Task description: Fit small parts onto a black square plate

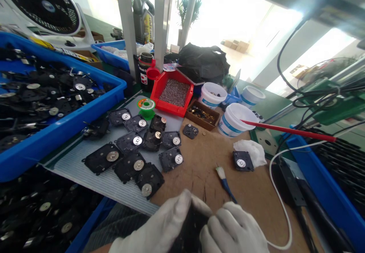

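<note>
Both of my hands wear white gloves at the bottom edge of the view. My left hand [164, 226] and my right hand [235, 228] together grip a black plastic part [191, 228] held between them, mostly hidden by the fingers. Just beyond them, several matching black square parts with round metal discs [138, 152] lie spread on a ribbed grey mat [85, 175]. A small blue-handled brush [225, 182] lies on the brown board [205, 169] just ahead of my right hand. One more black part [242, 161] rests beside a white cloth [251, 148].
A blue bin [65, 125] full of black parts stands left, another at bottom left. Behind are a red tray of small pieces [173, 93], a solder spool [146, 105], a brown box [203, 115], white tubs [234, 120], a red rod [288, 130], a white cable [281, 203] and a fan [42, 3].
</note>
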The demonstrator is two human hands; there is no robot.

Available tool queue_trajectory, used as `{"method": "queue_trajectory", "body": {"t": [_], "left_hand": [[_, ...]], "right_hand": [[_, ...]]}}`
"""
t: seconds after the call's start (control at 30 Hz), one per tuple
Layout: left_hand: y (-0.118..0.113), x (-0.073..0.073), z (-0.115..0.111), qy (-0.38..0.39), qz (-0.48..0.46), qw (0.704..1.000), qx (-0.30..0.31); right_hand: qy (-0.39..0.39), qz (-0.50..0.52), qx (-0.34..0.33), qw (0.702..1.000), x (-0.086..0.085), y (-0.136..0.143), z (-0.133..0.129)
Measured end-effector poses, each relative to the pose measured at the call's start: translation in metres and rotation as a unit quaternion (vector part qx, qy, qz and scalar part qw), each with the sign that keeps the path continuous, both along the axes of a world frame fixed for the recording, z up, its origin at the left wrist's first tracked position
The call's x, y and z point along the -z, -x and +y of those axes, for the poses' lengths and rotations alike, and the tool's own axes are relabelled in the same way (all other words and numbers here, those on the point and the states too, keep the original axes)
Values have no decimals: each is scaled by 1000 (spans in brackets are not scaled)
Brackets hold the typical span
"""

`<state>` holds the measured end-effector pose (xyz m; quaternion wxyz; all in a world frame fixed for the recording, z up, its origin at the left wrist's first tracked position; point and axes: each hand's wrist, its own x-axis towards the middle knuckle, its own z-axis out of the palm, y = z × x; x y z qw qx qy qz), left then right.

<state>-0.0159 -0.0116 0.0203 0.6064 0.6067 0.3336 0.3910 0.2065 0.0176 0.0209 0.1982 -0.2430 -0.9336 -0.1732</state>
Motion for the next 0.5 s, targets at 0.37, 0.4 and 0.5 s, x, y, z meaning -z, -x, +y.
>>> {"method": "queue_trajectory", "body": {"t": [0.37, 0.4, 0.5], "left_hand": [[-5, 7, 4, 55, -14, 998, -14], [-2, 13, 1, 56, -8, 998, -18], [8, 27, -10, 12, 27, 998, -48]], "right_hand": [[30, 1, 30, 999, -2, -1, 14], [40, 6, 45, 998, -1, 0, 20], [71, 11, 84, 994, 3, 1, 38]]}}
